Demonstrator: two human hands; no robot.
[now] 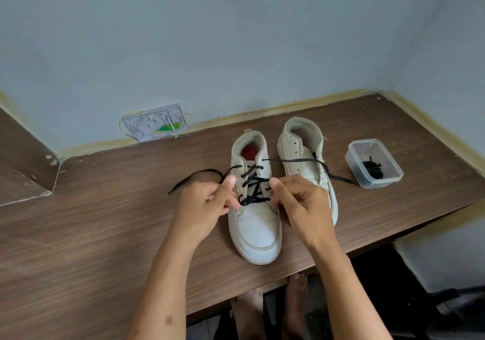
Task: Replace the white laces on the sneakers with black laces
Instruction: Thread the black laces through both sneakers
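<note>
A brown wood-grain desk (pixel 105 234) fills a corner of pale blue walls. At its middle stands the near sneaker (pixel 256 224), toe toward the person, crossed by a black lace (pixel 253 188) through most of its eyelets. Left of this sneaker the left hand (pixel 207 208) has its fingers (pixel 227 188) curled, pinching the lace at the lower crossings; right of it the right hand (pixel 301 205) pinches the lace in the same way. One lace end trails left across the desk, the other runs right over the second sneaker (pixel 304 153), which stands just beside the first. Farther right sits a clear tub (pixel 374 163) holding another black lace (pixel 372 169).
</note>
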